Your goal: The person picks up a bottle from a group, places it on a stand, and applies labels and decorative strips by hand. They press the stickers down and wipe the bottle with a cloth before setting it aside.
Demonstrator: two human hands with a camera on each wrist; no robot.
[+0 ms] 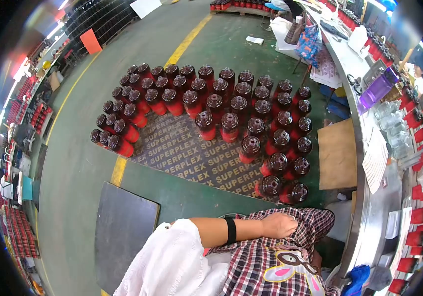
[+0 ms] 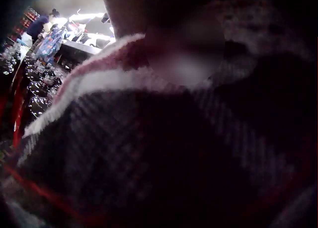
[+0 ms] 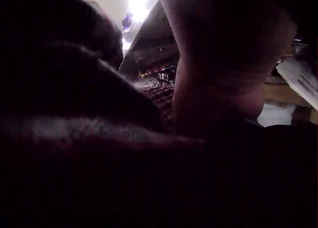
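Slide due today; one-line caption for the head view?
Left hand resting on checked cloth near rows of red-and-dark jars standing on a printed board.

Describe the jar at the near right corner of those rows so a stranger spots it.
On the green floor sits a board printed SUPERPLEX, lined with dark-topped red jars. In the head view, follow the rightmost row toward the checked cloth. Its last jar has neighbours behind and left, but none in front or right.
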